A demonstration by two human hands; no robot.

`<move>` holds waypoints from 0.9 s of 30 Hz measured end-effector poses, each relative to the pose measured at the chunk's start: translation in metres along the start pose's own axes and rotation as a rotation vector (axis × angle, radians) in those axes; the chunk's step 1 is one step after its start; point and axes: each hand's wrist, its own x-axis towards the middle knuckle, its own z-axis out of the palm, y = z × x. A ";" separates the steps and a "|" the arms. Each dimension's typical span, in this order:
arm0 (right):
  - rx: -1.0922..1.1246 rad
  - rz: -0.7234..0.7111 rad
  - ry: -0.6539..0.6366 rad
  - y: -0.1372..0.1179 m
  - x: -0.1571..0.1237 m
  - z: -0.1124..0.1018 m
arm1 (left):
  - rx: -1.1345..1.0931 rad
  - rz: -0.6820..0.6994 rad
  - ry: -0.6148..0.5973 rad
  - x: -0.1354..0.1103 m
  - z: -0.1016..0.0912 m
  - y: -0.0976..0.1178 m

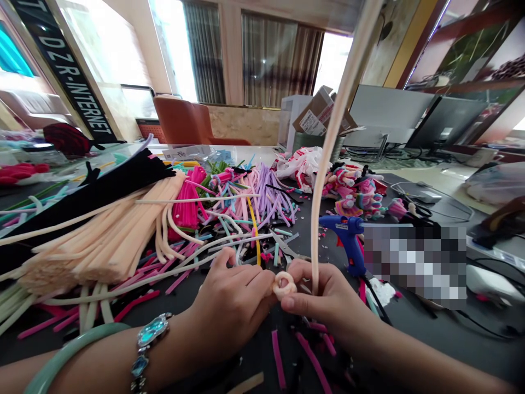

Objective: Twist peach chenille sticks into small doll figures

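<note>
A dark worktop [426,342] spreads across the scene, with an orange chair [184,123] and curtained windows [270,60] far beyond a blue hot glue gun [344,235], and two monitors [447,123] stand behind the gun and to its right. Well left of the gun lies a large bundle of peach chenille stems [102,246], with black stems [90,202] against its far side. Nearer the gun, on its left, is a tangled heap of pink, purple and teal stems [250,202]. Behind the gun sit finished stem figures [355,191] in pink and teal, beside a white plastic bag [301,167]. Just left of the gun, a pair of scissors [287,249] lies partly behind the right hand [328,298]. That hand is closed, its thumb and fingers pinching a long peach stem [328,164] that rises almost upright just left of the gun. The left hand [232,306], also closed, grips a small peach coil [284,284] that sits between the two hands, in front of the gun and left of it. A jade bangle [69,350] and a jewelled bracelet [150,334] circle the left wrist.
</note>
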 end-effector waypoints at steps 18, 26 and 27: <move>-0.328 -0.241 -0.038 -0.006 -0.002 -0.009 | -0.205 -0.003 -0.103 0.001 -0.001 -0.004; -0.121 -0.148 -0.140 -0.005 0.000 -0.006 | -0.321 -0.041 -0.160 -0.001 0.000 -0.004; -0.120 -0.144 -0.144 -0.005 0.000 -0.006 | -0.329 -0.045 -0.164 -0.001 0.000 -0.004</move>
